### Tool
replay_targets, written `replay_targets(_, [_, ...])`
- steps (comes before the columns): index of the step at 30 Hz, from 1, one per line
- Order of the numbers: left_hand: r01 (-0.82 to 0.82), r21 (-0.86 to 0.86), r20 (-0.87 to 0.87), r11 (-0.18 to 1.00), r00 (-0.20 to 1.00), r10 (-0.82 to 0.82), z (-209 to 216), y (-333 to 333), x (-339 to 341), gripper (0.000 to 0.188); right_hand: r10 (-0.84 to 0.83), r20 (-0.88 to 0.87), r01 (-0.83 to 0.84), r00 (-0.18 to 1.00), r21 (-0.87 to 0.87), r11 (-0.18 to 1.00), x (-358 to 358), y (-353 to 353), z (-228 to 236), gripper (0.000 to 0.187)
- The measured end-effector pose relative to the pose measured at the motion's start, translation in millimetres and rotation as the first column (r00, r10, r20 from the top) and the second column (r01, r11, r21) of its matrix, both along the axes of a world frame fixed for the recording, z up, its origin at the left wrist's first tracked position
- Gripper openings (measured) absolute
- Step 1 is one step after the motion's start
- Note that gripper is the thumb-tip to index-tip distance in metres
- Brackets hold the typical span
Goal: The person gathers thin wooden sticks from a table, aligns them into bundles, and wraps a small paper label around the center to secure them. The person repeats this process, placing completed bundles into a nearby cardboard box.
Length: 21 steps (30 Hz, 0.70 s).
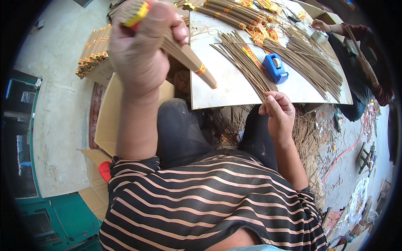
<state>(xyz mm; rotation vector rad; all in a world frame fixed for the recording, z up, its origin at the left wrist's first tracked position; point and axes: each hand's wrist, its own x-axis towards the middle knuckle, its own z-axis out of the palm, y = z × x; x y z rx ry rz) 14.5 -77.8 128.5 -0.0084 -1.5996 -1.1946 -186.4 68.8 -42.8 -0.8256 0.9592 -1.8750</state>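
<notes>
Raised at the upper left, my left hand [142,58] is wrapped round a bundle of brown incense sticks [184,56]. Red and yellow paper bands circle the bundle near both ends, and its lower end slants toward the white table [226,93]. At the table's near edge, my right hand [280,113] has thumb and fingers pinched at the near ends of loose incense sticks [240,60]; how many it grips is hidden. Right beside those sticks stands a blue tape dispenser [275,69]. A printed paper strip [253,58] lies on the loose sticks.
More loose sticks [314,62] spread across the table's right side, near another person's hand [321,26]. Banded bundles [222,16] and paper labels [264,35] lie at the back. Bundles are stacked [94,50] at left, by a cardboard box [109,121]. Broken sticks [307,142] litter the floor.
</notes>
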Motion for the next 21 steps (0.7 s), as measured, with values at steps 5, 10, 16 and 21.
replay_targets(5, [-0.120, 0.218, -0.092, 0.969, 0.985, 0.142, -46.9, -22.4, -34.0, 0.022, 0.025, -0.039, -0.021, 0.999, 0.085, 0.996, -1.5, -0.3, -5.8, 0.013])
replay_targets(10, [-0.233, 0.122, -0.103, 0.965, 0.964, 0.246, -30.0, -17.1, -48.1, 0.027, -0.004, -0.051, 0.011, 0.999, 0.141, 0.990, -2.3, -1.5, -4.3, 0.013])
replay_targets(16, [-0.245, 0.184, -0.072, 0.952, 0.962, 0.262, -26.6, -27.9, -46.9, 0.039, 0.156, -0.125, -0.119, 0.980, 0.267, 0.956, 3.5, -5.8, -13.4, 0.021])
replay_targets(21, [0.069, 0.438, -0.184, 0.896, 0.983, 0.014, -4.4, -31.4, -28.7, 0.019, 0.288, -0.690, -0.130, 0.664, 0.272, 0.953, 11.6, -25.2, 6.8, 0.061])
